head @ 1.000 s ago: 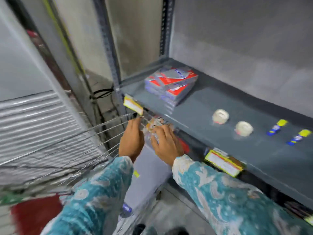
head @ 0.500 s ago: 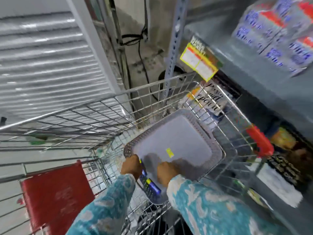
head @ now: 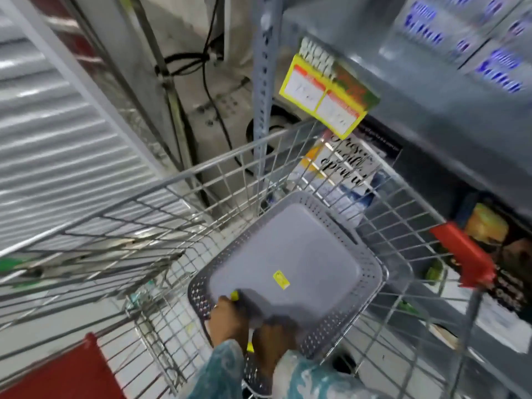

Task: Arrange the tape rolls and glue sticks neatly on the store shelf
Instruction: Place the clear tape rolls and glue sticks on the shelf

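Single head cam, wide-angle, pitched steeply down into wire cart [head: 259, 180] from above, close over grey tray [head: 288, 254]. Faces fwd-right toward shelf edge [head: 431, 116], which is near. Frame tilted, motion-blurred. No 2nd view.

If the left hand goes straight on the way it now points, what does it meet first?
The left hand points forward and up along the grey tray in the cart. It would probably slide over the bare tray floor and meet the tray's far perforated rim first, then the cart's wire wall. Blur makes depth uncertain.
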Tool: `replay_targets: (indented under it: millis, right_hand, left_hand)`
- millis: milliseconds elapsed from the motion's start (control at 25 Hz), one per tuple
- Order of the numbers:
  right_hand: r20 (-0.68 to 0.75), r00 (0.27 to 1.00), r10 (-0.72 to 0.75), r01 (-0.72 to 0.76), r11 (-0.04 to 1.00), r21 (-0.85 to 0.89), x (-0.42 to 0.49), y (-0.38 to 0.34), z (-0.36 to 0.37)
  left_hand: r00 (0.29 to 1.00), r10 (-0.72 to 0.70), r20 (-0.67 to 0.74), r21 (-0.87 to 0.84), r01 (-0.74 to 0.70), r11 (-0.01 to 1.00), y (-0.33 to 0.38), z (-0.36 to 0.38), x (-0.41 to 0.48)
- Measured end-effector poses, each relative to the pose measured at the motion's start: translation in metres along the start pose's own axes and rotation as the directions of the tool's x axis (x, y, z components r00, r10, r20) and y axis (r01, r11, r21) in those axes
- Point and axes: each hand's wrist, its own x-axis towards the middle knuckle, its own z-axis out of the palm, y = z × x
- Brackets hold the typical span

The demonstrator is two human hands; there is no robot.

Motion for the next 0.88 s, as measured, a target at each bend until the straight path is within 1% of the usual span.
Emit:
replay_targets:
  millis: [40, 80, 120, 160, 240, 280, 360, 440, 480, 520, 560, 600, 640, 680, 720, 800, 840, 880]
  right_hand:
    - [0.004, 1.0, -0.025, 0.025, 0.999, -0.043, -0.007, 0.003, -0.007]
    - [-0.042, 0.999, -0.026, 0.026, 1.0, -0.006, -0.016, 0.005, -0.022]
    - [-0.104, 0.994, -0.045, 0.044, 0.999, -0.007, -0.023, 0.009, -0.033]
    - [-0.072, 0.997, -0.021, 0.02, 1.0, -0.014, -0.035, 0.015, -0.055]
    - [-0.196, 0.981, 0.007, 0.003, 0.999, 0.047, -0.059, 0.024, -0.089]
    - [-0.262, 0.965, -0.002, 0.021, 0.997, 0.071, -0.07, 0.029, -0.104]
    - [-0.423, 0.906, -0.016, 0.047, 0.997, 0.064, -0.102, 0.044, -0.144]
    - [-0.572, 0.819, -0.041, 0.094, 0.994, 0.063, -0.138, 0.066, -0.185]
    - [-0.629, 0.776, -0.043, 0.117, 0.99, 0.076, -0.155, 0.078, -0.202]
    - [-0.709, 0.703, -0.056, 0.166, 0.982, 0.087, -0.172, 0.091, -0.217]
    - [-0.797, 0.602, -0.042, 0.197, 0.976, 0.097, -0.192, 0.106, -0.229]
    - [-0.877, 0.48, -0.019, 0.218, 0.971, 0.098, -0.212, 0.124, -0.237]
    - [-0.922, 0.387, 0.003, 0.239, 0.965, 0.104, -0.232, 0.141, -0.241]
    - [-0.954, 0.301, -0.008, 0.243, 0.968, 0.069, -0.247, 0.16, -0.242]
    - [-0.964, 0.265, -0.035, 0.22, 0.975, 0.025, -0.261, 0.176, -0.24]
    - [-0.975, 0.212, -0.067, 0.112, 0.993, -0.044, -0.294, 0.222, -0.228]
    - [-0.983, 0.174, -0.059, 0.086, 0.995, -0.045, -0.306, 0.243, -0.222]
    - [-0.989, 0.151, 0.001, 0.064, 0.998, 0.011, -0.318, 0.267, -0.213]
  left_hand:
    - [0.998, 0.045, -0.032, 0.005, -0.045, 0.999, 0.003, -0.008, -0.006]
    - [0.994, 0.094, -0.062, 0.004, -0.094, 0.996, 0.005, -0.015, -0.007]
    - [0.987, 0.124, -0.1, -0.004, -0.125, 0.992, 0.012, -0.024, -0.012]
    - [0.979, 0.157, -0.131, -0.035, -0.163, 0.986, 0.022, -0.038, -0.02]
    - [0.948, 0.243, -0.206, -0.093, -0.266, 0.959, 0.047, -0.066, -0.044]
    - [0.921, 0.298, -0.251, -0.107, -0.332, 0.937, 0.06, -0.078, -0.057]
    - [0.83, 0.421, -0.365, -0.106, -0.487, 0.867, 0.096, -0.102, -0.086]
    - [0.709, 0.516, -0.48, -0.088, -0.625, 0.776, 0.139, -0.123, -0.12]
    - [0.629, 0.559, -0.54, -0.074, -0.698, 0.713, 0.161, -0.133, -0.135]
    - [0.554, 0.589, -0.589, -0.07, -0.76, 0.646, 0.185, -0.142, -0.151]
    - [0.489, 0.61, -0.623, -0.075, -0.814, 0.576, 0.211, -0.148, -0.17]
    - [0.43, 0.638, -0.639, -0.08, -0.862, 0.501, 0.237, -0.15, -0.191]
    - [0.365, 0.671, -0.646, -0.068, -0.903, 0.425, 0.262, -0.146, -0.21]
    - [0.304, 0.698, -0.649, -0.049, -0.932, 0.36, 0.284, -0.139, -0.228]
    - [0.245, 0.721, -0.648, -0.02, -0.952, 0.305, 0.304, -0.13, -0.245]
    - [0.139, 0.772, -0.62, 0.007, -0.983, 0.182, 0.345, -0.095, -0.291]
    - [0.121, 0.789, -0.603, -0.011, -0.99, 0.144, 0.36, -0.077, -0.311]
    - [0.118, 0.806, -0.58, -0.049, -0.993, 0.11, 0.373, -0.057, -0.332]
